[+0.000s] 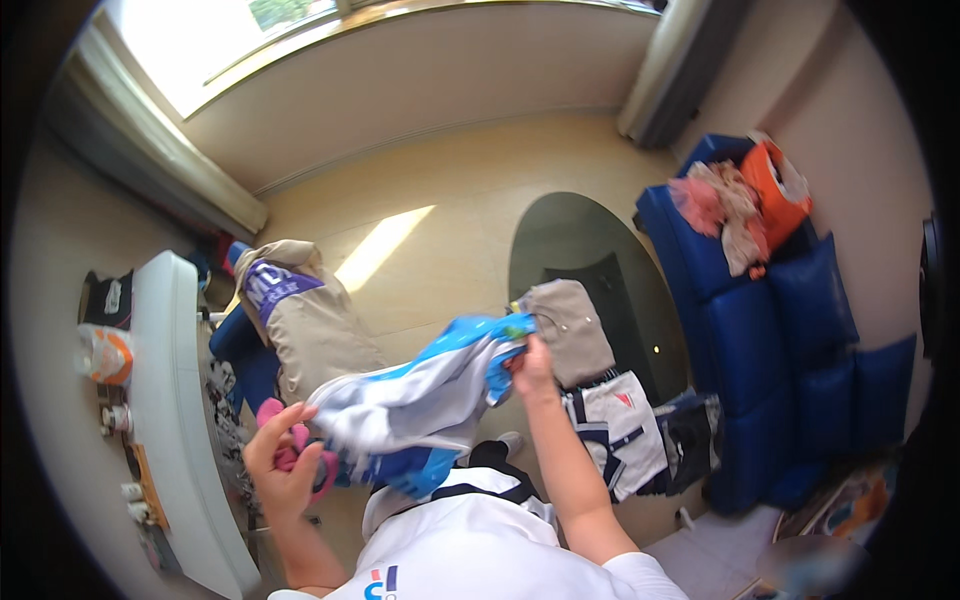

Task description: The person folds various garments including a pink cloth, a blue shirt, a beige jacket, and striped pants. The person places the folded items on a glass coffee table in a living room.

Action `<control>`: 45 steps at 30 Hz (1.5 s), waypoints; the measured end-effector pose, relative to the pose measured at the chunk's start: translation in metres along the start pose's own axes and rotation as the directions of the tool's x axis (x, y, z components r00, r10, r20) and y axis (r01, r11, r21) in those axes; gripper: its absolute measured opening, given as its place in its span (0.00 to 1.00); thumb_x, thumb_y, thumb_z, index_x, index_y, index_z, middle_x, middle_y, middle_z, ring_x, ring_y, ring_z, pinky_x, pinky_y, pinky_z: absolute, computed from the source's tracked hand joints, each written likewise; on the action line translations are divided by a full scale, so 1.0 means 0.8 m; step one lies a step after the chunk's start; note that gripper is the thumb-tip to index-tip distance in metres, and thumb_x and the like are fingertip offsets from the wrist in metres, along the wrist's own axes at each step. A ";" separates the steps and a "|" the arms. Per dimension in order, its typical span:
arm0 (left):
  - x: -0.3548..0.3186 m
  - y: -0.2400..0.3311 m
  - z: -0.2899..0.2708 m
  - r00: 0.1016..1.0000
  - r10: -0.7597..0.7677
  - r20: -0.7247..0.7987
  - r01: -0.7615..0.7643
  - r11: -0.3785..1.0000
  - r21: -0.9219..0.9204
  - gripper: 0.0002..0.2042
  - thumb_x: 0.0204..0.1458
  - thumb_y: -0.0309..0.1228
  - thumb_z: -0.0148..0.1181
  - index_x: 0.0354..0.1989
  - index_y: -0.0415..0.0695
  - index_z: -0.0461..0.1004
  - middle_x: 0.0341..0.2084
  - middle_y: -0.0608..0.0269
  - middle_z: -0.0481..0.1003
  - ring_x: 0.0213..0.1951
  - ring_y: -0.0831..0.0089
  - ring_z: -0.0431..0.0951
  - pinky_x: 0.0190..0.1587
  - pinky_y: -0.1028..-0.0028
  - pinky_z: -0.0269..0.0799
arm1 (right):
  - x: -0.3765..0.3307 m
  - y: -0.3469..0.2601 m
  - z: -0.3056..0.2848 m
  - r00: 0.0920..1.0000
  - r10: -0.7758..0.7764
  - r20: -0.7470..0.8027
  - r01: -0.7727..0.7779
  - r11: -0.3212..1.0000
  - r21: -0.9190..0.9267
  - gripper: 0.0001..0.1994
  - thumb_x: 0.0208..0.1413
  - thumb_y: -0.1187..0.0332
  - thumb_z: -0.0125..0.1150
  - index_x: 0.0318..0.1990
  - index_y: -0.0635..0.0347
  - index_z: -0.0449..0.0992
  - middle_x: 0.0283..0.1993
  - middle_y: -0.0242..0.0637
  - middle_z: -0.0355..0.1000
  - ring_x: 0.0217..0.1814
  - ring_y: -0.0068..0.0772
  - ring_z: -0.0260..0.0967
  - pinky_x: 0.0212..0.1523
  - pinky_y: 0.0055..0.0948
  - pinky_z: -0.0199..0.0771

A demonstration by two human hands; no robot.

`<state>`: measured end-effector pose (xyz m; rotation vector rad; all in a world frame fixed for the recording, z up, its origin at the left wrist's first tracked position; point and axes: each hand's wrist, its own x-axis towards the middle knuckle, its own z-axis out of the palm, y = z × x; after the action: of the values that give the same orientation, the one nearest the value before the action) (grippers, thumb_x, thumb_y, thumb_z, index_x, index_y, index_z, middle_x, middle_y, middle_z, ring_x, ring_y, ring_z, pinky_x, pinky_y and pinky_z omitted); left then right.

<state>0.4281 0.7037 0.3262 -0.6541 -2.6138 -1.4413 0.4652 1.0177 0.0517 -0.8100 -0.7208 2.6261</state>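
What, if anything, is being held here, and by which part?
A blue-and-white garment: the right grip holds its blue right end. The left grip holds a pink item; by which part is unclear.

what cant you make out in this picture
All in the head view:
Blue, white and grey cloth garment: motion blur and folds hide its full shape.
Soft pink item: the left hand partly covers it; its kind is unclear.
Dark, glossy oval surface: folded clothes cover part of it.
Bright window: glare washes out most of the outside; the picture's edge cuts it off.
Small white containers: too small for detail.
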 end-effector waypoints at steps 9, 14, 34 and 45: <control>0.133 -0.088 0.139 0.941 -0.024 0.337 0.088 0.980 -0.176 0.31 0.42 0.31 0.67 0.56 0.39 0.63 0.32 0.62 0.76 0.26 0.78 0.73 0.31 0.75 0.70 | -0.013 -0.047 0.246 0.816 0.030 0.577 -0.134 0.981 0.138 0.19 0.61 0.61 0.41 0.54 0.62 0.66 0.54 0.43 0.68 0.57 0.44 0.65 0.59 0.44 0.63; 0.193 -0.160 0.159 0.892 -0.163 0.422 0.231 0.966 -0.115 0.30 0.45 0.37 0.65 0.56 0.38 0.63 0.34 0.61 0.74 0.32 0.72 0.75 0.36 0.72 0.71 | -0.005 -0.042 0.367 0.349 0.413 0.841 0.537 0.647 -0.541 0.13 0.53 0.66 0.60 0.43 0.64 0.71 0.38 0.37 0.70 0.41 0.30 0.68 0.45 0.29 0.67; 0.232 -0.273 -0.046 0.632 -0.323 -0.704 0.407 0.912 -0.053 0.10 0.57 0.29 0.54 0.45 0.38 0.68 0.21 0.69 0.66 0.24 0.83 0.65 0.25 0.83 0.60 | 0.207 0.030 -0.099 0.837 -0.179 -0.517 -0.406 0.428 -0.807 0.05 0.49 0.72 0.56 0.28 0.64 0.74 0.22 0.38 0.72 0.23 0.26 0.72 0.23 0.25 0.71; 0.447 -0.093 0.282 0.763 0.004 0.646 0.113 0.984 -0.139 0.08 0.41 0.19 0.63 0.31 0.37 0.75 0.15 0.69 0.70 0.18 0.86 0.65 0.19 0.83 0.56 | 0.177 0.065 -0.211 0.415 0.063 -0.907 -0.256 0.965 -0.050 0.06 0.51 0.65 0.57 0.31 0.55 0.74 0.30 0.31 0.73 0.29 0.25 0.69 0.30 0.29 0.69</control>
<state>0.1035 0.9715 0.2416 -1.3201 -3.0266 -1.7128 0.4454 1.0963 -0.1598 -2.1874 -0.5363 1.7444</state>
